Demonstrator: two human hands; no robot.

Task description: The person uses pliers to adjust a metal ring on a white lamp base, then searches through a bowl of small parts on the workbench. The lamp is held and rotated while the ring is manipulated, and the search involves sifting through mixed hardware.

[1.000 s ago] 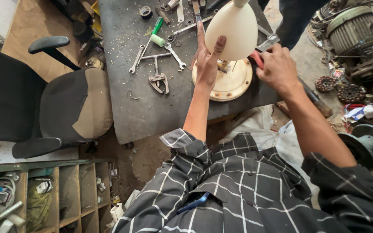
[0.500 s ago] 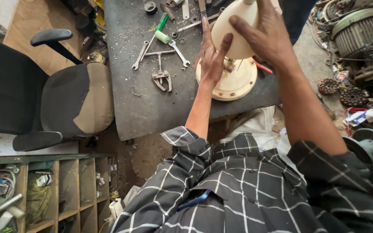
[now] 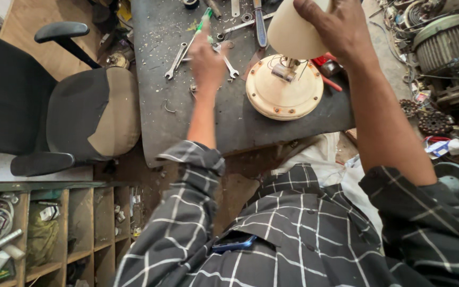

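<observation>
Nearest the camera, the person's checked dark shirt (image 3: pixel 293 239) fills the lower view, with a blue pen-like object (image 3: pixel 233 243) clipped at the chest pocket. To the left stand an olive-green wooden shelf unit with cluttered compartments (image 3: pixel 38 228) and a black office chair with a worn tan seat (image 3: pixel 81 114). Beyond the knees lies the dark grey workbench top (image 3: pixel 187 122), dusty and scattered with filings. On it rests the round cream-coloured fan motor housing with rim screws (image 3: pixel 285 90), flat on its back and near the bench's near edge; exposed wiring and a metal shaft assembly (image 3: pixel 285 69) rise from its centre. The right hand (image 3: pixel 341 29) grips the cream-coloured cone-shaped plastic cover (image 3: pixel 293 34) from above, fingers wrapped over its upper surface, holding it just above the shaft. The cover appears light, rigid and smooth, so it is best held around its wide body as shown; it may crack if forced. The housing below looks heavy and stiff, probably cast metal; take it by the rim with both hands, clear of the fragile wires. The left hand (image 3: pixel 206 56) hovers over the bench with fingers loosely curled, holding nothing that can be seen, above a set of steel open-ended spanners (image 3: pixel 176 59) and a green-handled screwdriver (image 3: pixel 204 18). Farther right, a ribbed grey electric motor (image 3: pixel 444 42) and rusty gears (image 3: pixel 434 122) lie on the floor.
</observation>
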